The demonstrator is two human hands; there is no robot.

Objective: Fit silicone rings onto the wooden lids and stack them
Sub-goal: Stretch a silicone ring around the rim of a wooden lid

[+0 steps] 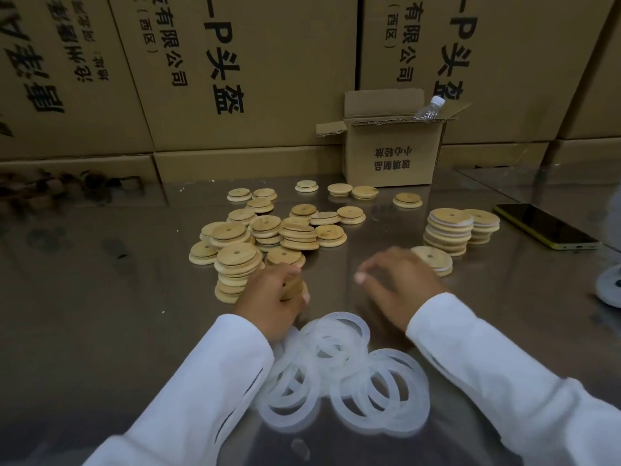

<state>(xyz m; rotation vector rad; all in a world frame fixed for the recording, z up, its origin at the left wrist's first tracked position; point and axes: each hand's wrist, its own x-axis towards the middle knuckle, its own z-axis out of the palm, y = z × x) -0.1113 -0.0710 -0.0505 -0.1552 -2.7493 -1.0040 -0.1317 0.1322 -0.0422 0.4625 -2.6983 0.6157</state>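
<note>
A heap of bare wooden lids (268, 230) lies on the steel table's middle. Translucent white silicone rings (339, 371) are piled near me between my sleeves. My left hand (272, 297) grips one wooden lid (293, 286) on edge, just in front of the heap. My right hand (393, 284) is blurred and hovers above the table with loosely curled fingers, holding nothing that I can make out. Just behind it lies a single lid with a ring (435, 258). Two stacks of ringed lids (448, 230) stand at the right.
A small open cardboard box (393, 153) with a water bottle (430, 107) stands at the back. Large cartons (235, 62) wall off the far side. A phone (544, 227) lies at the right, and a white object (608, 284) sits at the right edge.
</note>
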